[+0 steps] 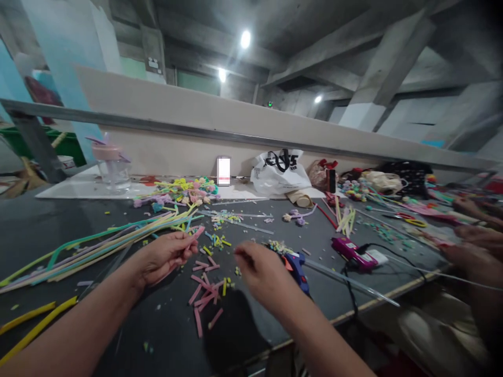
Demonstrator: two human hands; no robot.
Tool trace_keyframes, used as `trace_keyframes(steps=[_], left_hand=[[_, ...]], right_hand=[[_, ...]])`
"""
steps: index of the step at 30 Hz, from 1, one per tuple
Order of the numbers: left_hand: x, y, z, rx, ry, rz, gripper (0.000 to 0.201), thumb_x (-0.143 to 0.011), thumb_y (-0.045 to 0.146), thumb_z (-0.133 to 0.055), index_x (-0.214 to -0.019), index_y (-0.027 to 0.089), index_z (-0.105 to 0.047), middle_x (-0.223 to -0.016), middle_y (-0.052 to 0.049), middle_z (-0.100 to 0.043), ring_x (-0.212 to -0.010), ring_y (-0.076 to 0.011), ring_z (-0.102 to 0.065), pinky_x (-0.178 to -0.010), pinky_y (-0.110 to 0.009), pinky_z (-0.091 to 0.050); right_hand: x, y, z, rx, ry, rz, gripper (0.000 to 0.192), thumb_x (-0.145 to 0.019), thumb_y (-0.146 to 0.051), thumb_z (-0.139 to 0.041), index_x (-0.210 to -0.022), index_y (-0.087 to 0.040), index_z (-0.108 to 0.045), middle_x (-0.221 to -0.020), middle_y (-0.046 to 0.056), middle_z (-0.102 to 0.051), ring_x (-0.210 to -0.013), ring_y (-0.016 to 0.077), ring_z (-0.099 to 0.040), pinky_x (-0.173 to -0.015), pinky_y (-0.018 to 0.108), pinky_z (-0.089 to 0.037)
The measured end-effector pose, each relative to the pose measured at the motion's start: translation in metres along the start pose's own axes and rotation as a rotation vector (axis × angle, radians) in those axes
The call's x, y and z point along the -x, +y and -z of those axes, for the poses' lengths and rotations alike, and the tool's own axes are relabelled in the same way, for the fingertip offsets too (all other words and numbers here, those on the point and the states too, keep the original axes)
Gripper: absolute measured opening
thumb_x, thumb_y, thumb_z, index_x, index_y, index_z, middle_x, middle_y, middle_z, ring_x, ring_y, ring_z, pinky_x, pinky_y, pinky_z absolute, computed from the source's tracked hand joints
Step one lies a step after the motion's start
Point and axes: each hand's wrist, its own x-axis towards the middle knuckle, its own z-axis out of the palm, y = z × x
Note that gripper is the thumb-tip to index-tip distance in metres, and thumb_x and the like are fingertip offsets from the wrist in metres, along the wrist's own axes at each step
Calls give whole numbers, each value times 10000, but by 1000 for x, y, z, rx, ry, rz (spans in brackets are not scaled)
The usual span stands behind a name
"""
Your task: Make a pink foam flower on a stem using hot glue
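Note:
My left hand (pixel 167 257) is closed, pinching a short pink chenille stem piece (pixel 198 232) between thumb and fingertips. Across from it, my right hand (pixel 261 269) hovers over the table with its fingers curled together; whether anything is in them is hidden. Loose pink chenille stem pieces (pixel 206 296) lie scattered on the dark tabletop between and below both hands, with a few yellow bits among them. Just beyond my right hand rests a blue glue gun (pixel 297 269), partly covered by it. Long pastel chenille stems (pixel 129 235) fan out behind my left wrist.
Yellow handles (pixel 43 322) lie at the lower left. Behind are finished-looking fuzzy flowers (pixel 188 189), a clear cup (pixel 112 170), a lit phone (pixel 223 171) and a white bag (pixel 280 173). A purple device (pixel 353 254) with cords sits right, near another person's hands (pixel 477 246).

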Motion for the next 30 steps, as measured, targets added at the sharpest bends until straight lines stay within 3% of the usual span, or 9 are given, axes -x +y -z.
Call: trace_keyframes(steps=[4, 10, 13, 16, 21, 23, 25, 28, 30], left_hand=[[0, -1, 0, 19, -24, 2, 151, -712, 234, -673, -692, 116, -581, -655, -8, -575, -470, -22, -448, -380, -101, -300], [-1, -2, -1, 16, -39, -10, 148, -716, 228, -667, -691, 110, -582, -656, -18, -570, -473, -29, -435, -391, -114, -300], [-1, -1, -1, 27, -35, 2, 130, -731, 210, -654, -706, 103, -584, -680, -22, -568, -496, -27, -445, -413, -111, -311], [0, 0, -1, 46, -47, 11, 116, -750, 202, -639, -729, 99, -590, -702, -26, -568, -511, -27, -452, -434, -113, -329], [1, 2, -2, 79, -108, 4, 114, -780, 181, -604, -715, 91, -580, -693, -27, -556, -493, -22, -436, -396, -109, -292], [1, 2, -3, 94, -109, 10, 113, -785, 182, -600, -720, 92, -579, -694, -25, -553, -491, -21, -434, -392, -108, -287], [1, 2, -4, 101, -111, 13, 114, -786, 187, -601, -725, 93, -578, -692, -21, -547, -488, -18, -428, -390, -106, -281], [2, 2, -5, 92, -117, 2, 117, -783, 186, -605, -722, 89, -579, -692, -20, -545, -488, -15, -422, -401, -105, -286], [2, 2, -6, 82, -116, 1, 130, -782, 196, -608, -713, 90, -581, -687, -21, -547, -480, -13, -417, -400, -105, -283]], right_hand=[[35, 61, 31, 388, 33, -437, 198, -831, -317, -457, -676, -216, -527, -686, 93, -637, -666, 235, -583, -573, 309, -325], [46, 114, 29, 367, 32, -578, 262, -718, -424, -563, -717, -163, -549, -682, 124, -643, -660, 265, -594, -555, 306, -350], [40, 118, 33, 118, -25, -692, 207, -633, -356, -649, -596, -183, -543, -587, 65, -607, -617, 233, -570, -520, 287, -364], [40, 115, 42, -121, -102, -738, 181, -684, -351, -618, -629, -181, -591, -522, 20, -577, -527, 184, -555, -456, 263, -402], [49, 93, 42, -1192, 39, -990, 85, -682, -166, -666, -755, -167, -622, -698, 34, -669, -624, 124, -624, -593, 192, -519], [51, 81, 35, -1374, 36, -983, 193, -677, -100, -664, -859, -153, -626, -759, 41, -676, -643, 101, -623, -605, 164, -513], [50, 68, 26, -1423, 3, -833, 280, -708, -143, -657, -981, -163, -596, -663, 8, -635, -549, 82, -570, -521, 153, -477], [47, 48, 8, -1321, 48, -548, 346, -735, -258, -653, -1053, -163, -556, -530, -36, -539, -469, 77, -462, -456, 161, -388], [45, 36, -3, -1180, 98, -465, 348, -749, -309, -643, -1045, -148, -553, -523, -38, -518, -488, 85, -438, -492, 181, -378]])
